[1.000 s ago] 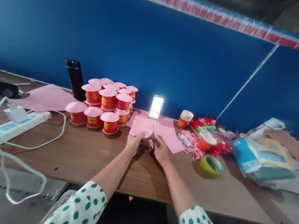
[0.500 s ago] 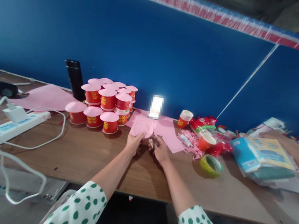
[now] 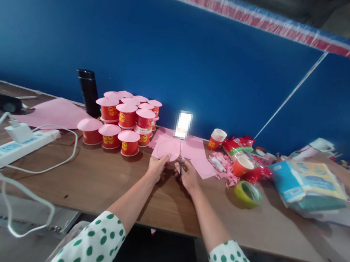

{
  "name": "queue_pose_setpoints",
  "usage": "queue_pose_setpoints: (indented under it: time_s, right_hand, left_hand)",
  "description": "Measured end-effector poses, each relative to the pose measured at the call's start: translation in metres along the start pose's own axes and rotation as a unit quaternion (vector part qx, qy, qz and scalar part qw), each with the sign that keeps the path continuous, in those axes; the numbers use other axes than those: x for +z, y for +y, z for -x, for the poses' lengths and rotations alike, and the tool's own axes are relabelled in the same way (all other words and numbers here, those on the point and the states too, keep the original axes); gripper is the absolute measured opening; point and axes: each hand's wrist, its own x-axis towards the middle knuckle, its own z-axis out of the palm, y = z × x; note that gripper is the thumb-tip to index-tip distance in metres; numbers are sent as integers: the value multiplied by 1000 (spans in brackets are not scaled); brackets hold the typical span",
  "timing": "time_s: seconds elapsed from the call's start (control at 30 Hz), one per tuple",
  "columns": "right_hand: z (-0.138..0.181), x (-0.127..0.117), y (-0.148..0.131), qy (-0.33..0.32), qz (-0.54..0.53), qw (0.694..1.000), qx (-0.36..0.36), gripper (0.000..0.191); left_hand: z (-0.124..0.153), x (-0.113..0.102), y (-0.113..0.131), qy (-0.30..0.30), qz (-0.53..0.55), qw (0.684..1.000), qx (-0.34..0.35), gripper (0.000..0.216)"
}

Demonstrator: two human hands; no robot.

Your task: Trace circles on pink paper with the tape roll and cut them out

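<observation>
My left hand (image 3: 158, 165) pinches the near edge of a pink paper piece (image 3: 167, 147) that has a circle drawn on it. Closed round the handles of a pair of scissors (image 3: 180, 166) is my right hand (image 3: 187, 175), and the blades point away from me at the paper's right edge. Behind lie more pink paper sheets (image 3: 196, 146), one with a drawn curve. Left of my hands stand several red paper cups with pink paper discs on top, such as the front cup (image 3: 129, 147); some are stacked.
A power strip (image 3: 28, 142) with white cables and a black bottle (image 3: 88, 92) stand left. To the right are pink scraps (image 3: 229, 174), an orange cup (image 3: 243, 166), a green tape roll (image 3: 247, 195) and a blue package (image 3: 310, 183). Another person's arm (image 3: 349, 182) reaches in at far right.
Almost nothing differs. Both hands keep their places with the paper and scissors, and the whole view has shifted very slightly.
</observation>
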Motion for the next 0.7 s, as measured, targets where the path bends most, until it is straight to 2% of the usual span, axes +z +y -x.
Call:
queue_pose_setpoints:
  time_s: [0.27, 0.7]
  right_hand:
    - [0, 0, 0, 1, 0, 1000, -1, 36]
    - [0, 1, 0, 1, 1, 1000, -2, 35]
  left_hand:
    - [1, 1, 2, -2, 12, 1000, 2, 28]
    - [1, 2, 1, -12, 25, 1000, 13, 46]
